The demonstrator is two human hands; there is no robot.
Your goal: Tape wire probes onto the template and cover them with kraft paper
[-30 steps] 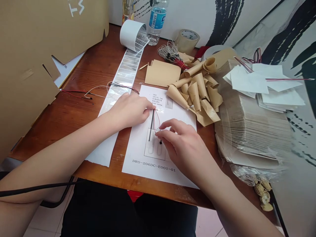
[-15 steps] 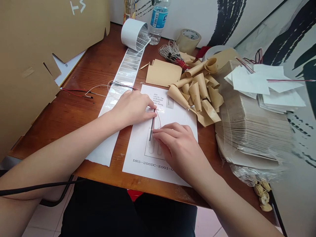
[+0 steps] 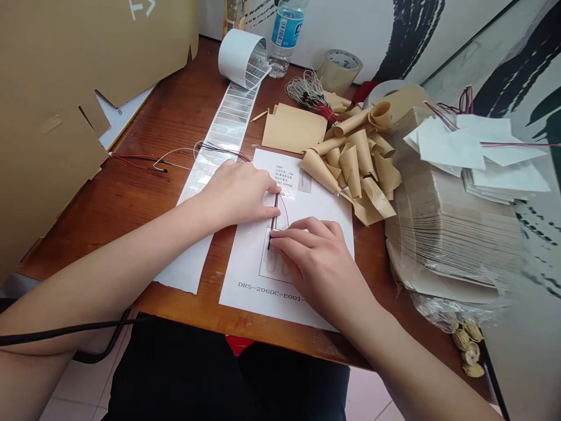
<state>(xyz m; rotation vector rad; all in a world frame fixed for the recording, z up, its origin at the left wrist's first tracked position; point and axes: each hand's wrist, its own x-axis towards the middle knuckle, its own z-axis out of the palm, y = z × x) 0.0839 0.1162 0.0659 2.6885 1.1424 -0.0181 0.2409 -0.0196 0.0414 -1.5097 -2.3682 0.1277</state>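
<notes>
A printed white sheet [image 3: 245,263] lies flat on the wooden table, with a drawn square in its lower half. Thin red and black wires [image 3: 276,206] run down the sheet towards that square. My left hand [image 3: 243,193] holds their upper part at the index fingertip, its thumb lower down against them. Lower on the same wires, my right hand [image 3: 318,254] pinches with thumb and index finger; a black end shows just left of its fingertips. One red wire bows out to the right between my hands. Pale looped outlines show inside the square, partly hidden by my right hand.
A strip of silvery labels [image 3: 228,126] unrolls at the left beside a cardboard box [image 3: 87,70]. Brown paper pieces [image 3: 359,158], a wire bundle [image 3: 311,96], tape [image 3: 339,69] and a bottle [image 3: 286,38] stand behind. A card stack [image 3: 468,245] is at the right.
My left thumb has slid down the wires, widening the gap to its index finger. My right hand stays pinched at nearly the same spot. The view has shifted slightly.
</notes>
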